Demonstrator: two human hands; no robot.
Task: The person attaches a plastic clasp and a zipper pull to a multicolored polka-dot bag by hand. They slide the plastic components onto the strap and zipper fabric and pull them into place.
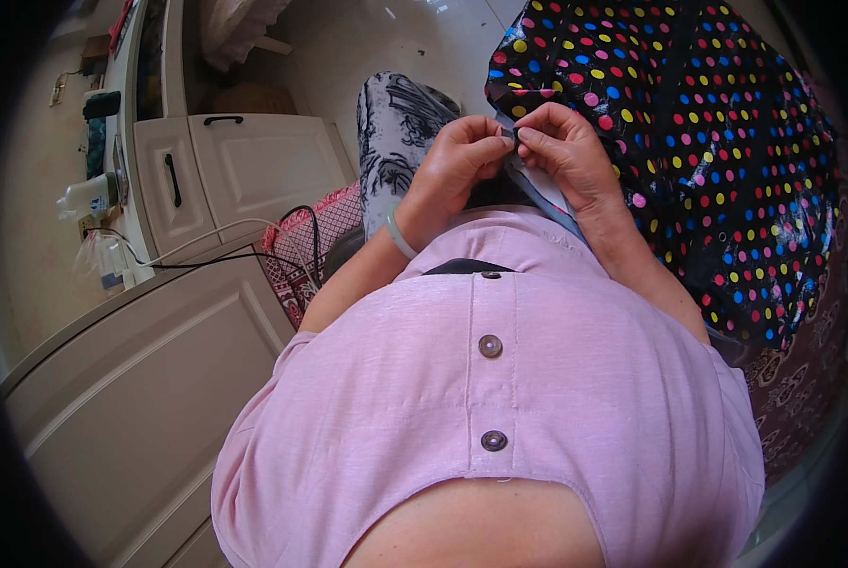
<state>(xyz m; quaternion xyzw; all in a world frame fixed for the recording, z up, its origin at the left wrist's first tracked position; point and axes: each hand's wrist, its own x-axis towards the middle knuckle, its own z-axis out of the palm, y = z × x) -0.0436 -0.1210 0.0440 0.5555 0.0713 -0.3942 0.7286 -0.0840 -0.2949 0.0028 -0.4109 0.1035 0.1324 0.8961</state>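
Over my lap, my left hand (460, 159) and my right hand (568, 156) meet fingertip to fingertip, both pinched closed. A tiny dark bit shows where the fingertips come together, too small to name. Just under the hands runs a grey-blue strip of material (549, 197), pale on one side, which lies along the near edge of a large glossy black bag (727, 142) with coloured polka dots. The bag spreads over my right side. A pale green bangle (398, 235) circles my left wrist. My leg in black-and-white patterned cloth (396, 123) shows beyond the left hand.
Cream cabinets (263, 156) with black handles stand on the left. A white and a black cable (230, 256) hang across their corner near a red patterned cloth (315, 227). Clear bottles (93, 197) stand on the countertop. Pale floor tiles (377, 38) lie ahead; brown patterned fabric (803, 398) is at right.
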